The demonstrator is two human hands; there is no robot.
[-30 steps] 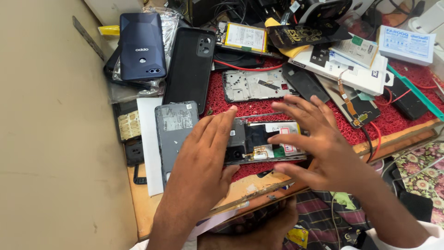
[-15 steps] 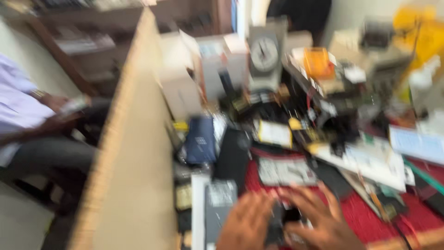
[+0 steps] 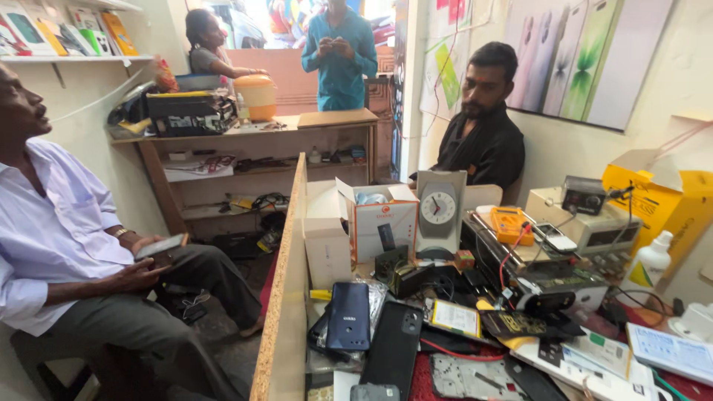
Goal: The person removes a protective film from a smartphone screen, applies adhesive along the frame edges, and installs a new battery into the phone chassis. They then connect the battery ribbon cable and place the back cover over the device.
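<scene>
At six o'clock, on the bottom edge, lay a grey plastic phone back cover (image 3: 375,392), with a silver perforated metal phone frame (image 3: 468,377) at its three o'clock. Neither the left hand nor the right hand showed, so their grip could not be told. With the view aimed across the shop, unwatched fingers might have knocked small loose parts off the frame.

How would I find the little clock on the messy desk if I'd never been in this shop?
Start at the crowded workbench with the long wooden edge. Behind the heap of phones, beside the white and orange box, stands a grey upright panel. The clock is the round white face with dark hands on that panel, the only round dial among boxy things.
</scene>
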